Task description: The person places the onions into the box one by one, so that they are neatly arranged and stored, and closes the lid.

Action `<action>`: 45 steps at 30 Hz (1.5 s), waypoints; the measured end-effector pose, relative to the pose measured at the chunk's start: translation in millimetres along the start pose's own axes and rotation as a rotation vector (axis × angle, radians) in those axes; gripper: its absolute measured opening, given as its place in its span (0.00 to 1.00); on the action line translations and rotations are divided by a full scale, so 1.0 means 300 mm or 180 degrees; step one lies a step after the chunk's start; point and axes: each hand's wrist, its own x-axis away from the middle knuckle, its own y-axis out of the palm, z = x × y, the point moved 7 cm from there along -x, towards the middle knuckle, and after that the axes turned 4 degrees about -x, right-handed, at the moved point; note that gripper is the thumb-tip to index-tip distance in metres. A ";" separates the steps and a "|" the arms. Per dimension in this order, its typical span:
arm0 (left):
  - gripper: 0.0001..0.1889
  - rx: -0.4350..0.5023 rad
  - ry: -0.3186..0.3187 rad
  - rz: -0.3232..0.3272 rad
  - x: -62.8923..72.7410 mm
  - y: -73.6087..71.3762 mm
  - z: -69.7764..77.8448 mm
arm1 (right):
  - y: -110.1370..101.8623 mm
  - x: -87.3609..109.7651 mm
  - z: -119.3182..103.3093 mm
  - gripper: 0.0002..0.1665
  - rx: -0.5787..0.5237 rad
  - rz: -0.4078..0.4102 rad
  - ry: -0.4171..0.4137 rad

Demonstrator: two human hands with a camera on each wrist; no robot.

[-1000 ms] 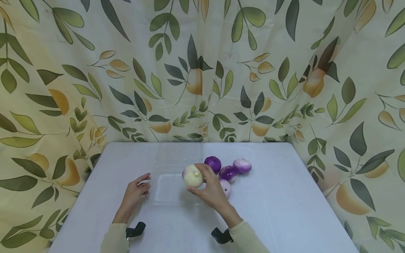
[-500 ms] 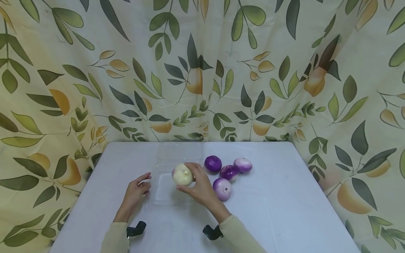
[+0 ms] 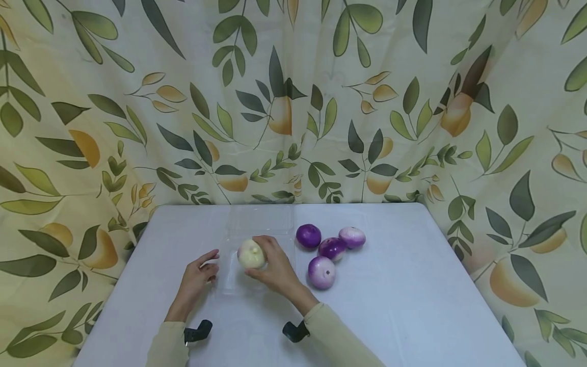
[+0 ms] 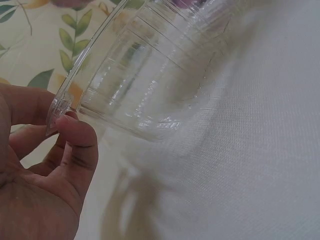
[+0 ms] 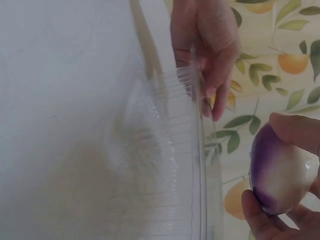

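The round, glossy, white-and-purple peeled onion (image 3: 250,254) is left of the lower centre of the head view, in front of the clear plastic box (image 4: 125,75). The right hand (image 3: 277,267) grips it from the side between thumb and fingers, probably because that leaves its underside free (how high it is held is hard to judge). At lower left, the left hand (image 3: 196,278) pinches the box's rim, seemingly to steady so light a container. Right of centre, four purple-and-white round onions (image 3: 322,272) sit close together on the white cloth-covered table (image 3: 390,311), perhaps grouped for easy reach. Behind hangs a cream leaf-and-fruit-patterned curtain (image 3: 330,148).
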 end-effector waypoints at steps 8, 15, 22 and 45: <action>0.27 0.0025 -0.0003 0.0013 -0.006 0.003 0.002 | 0.056 -0.034 0.004 0.46 0.0102 -0.0191 0.0095; 0.27 0.0023 -0.0008 0.0014 0.001 0.001 0.005 | 0.109 -0.060 0.030 0.48 0.0105 -0.0246 0.0327; 0.27 0.0043 -0.0047 0.0010 0.000 0.002 0.003 | 0.145 -0.085 0.054 0.47 0.0289 -0.0258 0.0346; 0.27 0.0011 0.0030 -0.0003 0.012 0.002 0.016 | 0.210 -0.113 0.094 0.48 0.0426 -0.0273 0.0616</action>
